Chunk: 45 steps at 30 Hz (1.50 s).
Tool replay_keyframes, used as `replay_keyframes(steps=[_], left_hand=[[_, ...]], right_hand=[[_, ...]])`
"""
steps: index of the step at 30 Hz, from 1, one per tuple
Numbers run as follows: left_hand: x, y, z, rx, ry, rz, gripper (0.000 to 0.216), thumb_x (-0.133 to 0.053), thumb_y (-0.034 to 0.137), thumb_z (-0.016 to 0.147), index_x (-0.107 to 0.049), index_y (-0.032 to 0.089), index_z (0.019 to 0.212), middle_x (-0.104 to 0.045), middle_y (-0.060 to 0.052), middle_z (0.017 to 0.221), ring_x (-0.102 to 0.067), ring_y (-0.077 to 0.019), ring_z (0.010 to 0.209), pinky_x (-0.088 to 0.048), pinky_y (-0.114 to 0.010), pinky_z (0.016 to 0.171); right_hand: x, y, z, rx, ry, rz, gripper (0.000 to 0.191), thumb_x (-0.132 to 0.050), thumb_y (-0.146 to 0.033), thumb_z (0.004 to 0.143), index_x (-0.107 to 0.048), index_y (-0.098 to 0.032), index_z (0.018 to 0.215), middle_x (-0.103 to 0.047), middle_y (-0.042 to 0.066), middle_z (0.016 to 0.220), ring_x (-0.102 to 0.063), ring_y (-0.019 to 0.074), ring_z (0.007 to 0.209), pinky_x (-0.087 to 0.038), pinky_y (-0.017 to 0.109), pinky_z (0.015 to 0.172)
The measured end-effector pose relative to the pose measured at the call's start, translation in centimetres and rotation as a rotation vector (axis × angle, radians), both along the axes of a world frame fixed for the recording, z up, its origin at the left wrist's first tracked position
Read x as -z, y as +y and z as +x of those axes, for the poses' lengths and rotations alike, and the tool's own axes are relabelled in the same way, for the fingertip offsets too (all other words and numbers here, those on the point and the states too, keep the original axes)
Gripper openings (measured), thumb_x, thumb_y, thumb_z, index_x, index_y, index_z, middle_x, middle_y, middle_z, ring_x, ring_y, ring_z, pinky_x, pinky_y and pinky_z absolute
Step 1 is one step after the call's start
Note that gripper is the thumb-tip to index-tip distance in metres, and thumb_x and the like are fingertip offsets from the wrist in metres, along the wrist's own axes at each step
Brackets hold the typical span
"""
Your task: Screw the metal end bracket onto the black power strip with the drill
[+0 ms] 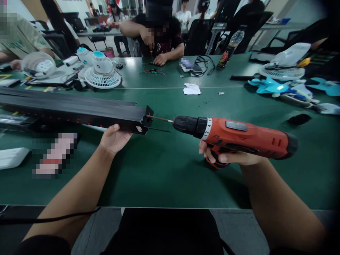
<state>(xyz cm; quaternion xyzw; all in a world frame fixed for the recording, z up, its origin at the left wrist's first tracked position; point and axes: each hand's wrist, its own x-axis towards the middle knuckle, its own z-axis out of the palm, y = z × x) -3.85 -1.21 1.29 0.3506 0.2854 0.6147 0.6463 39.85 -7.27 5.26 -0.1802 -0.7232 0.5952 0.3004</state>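
My right hand is wrapped round the handle of an orange and black cordless drill, which points left. A long thin rod with a silver tip at the chuck runs from the drill to the end of a long black rectangular housing. Whether the rod's far end sits in a screw there is too small to tell. My left hand grips the housing near that end, thumb on its side and fingers underneath. A second thin dark rod sticks out from the housing's end below the first.
White fans stand face down at the back left. Blue fan blades lie at the right, near a black object. White paper lies mid-table. Across the green table a person works with a screwdriver; a bottle stands nearby.
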Motion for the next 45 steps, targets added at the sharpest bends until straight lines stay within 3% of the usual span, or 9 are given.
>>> replay_keyframes(steps=[6,13,20,31,39,45], left_hand=[[-0.16,-0.10,0.12,0.008,-0.013,0.019,0.055,-0.100,0.033,0.071,-0.086,0.027,0.124,-0.091,-0.008,0.111,-0.086,-0.0357,0.117,-0.073,-0.041,0.096],[-0.46,-0.16,0.27,0.047,-0.023,0.055,0.059,-0.098,0.032,0.074,-0.085,0.029,0.131,-0.091,-0.009,0.123,-0.087,-0.0369,0.115,-0.074,-0.044,0.095],[-0.41,-0.13,0.27,0.036,-0.044,0.042,0.064,-0.100,0.030,0.072,-0.083,0.029,0.134,-0.091,-0.007,0.113,-0.086,-0.0352,0.116,-0.073,-0.041,0.096],[-0.17,-0.01,0.03,0.019,-0.020,0.028,0.063,-0.103,0.035,0.069,-0.086,0.029,0.129,-0.091,-0.008,0.116,-0.086,-0.0344,0.113,-0.073,-0.041,0.096],[-0.57,-0.22,0.29,0.030,0.000,0.038,0.051,-0.103,0.037,0.069,-0.087,0.029,0.117,-0.091,-0.007,0.111,-0.086,-0.0322,0.112,-0.072,-0.038,0.097],[-0.54,-0.20,0.16,0.026,0.007,0.035,0.054,-0.103,0.037,0.069,-0.087,0.028,0.119,-0.091,-0.009,0.121,-0.086,-0.0327,0.116,-0.072,-0.038,0.097]], right_hand=[[0.22,0.10,0.00,-0.005,0.017,-0.014,0.043,-0.088,-0.049,0.103,-0.078,-0.016,0.128,-0.078,0.006,0.090,-0.068,0.0131,0.062,-0.058,0.023,0.051],[-0.01,0.12,-0.23,-0.042,0.006,-0.025,0.043,-0.085,-0.049,0.105,-0.076,-0.015,0.128,-0.075,0.002,0.079,-0.065,0.0112,0.056,-0.056,0.023,0.053],[0.18,-0.02,0.13,-0.009,0.014,-0.020,0.042,-0.085,-0.051,0.105,-0.077,-0.016,0.127,-0.078,0.005,0.085,-0.066,0.0131,0.059,-0.058,0.025,0.054],[-0.44,0.09,-0.34,-0.049,0.027,-0.025,0.045,-0.087,-0.047,0.104,-0.075,-0.014,0.132,-0.077,0.003,0.085,-0.066,0.0119,0.058,-0.057,0.024,0.053],[0.05,-0.06,-0.11,0.009,0.026,-0.017,0.042,-0.086,-0.051,0.104,-0.079,-0.016,0.128,-0.079,0.006,0.086,-0.067,0.0125,0.061,-0.051,0.020,0.048],[-0.17,-0.08,-0.21,-0.014,0.025,-0.064,0.042,-0.087,-0.046,0.103,-0.078,-0.017,0.132,-0.077,0.003,0.084,-0.063,0.0114,0.057,-0.053,0.023,0.050]])
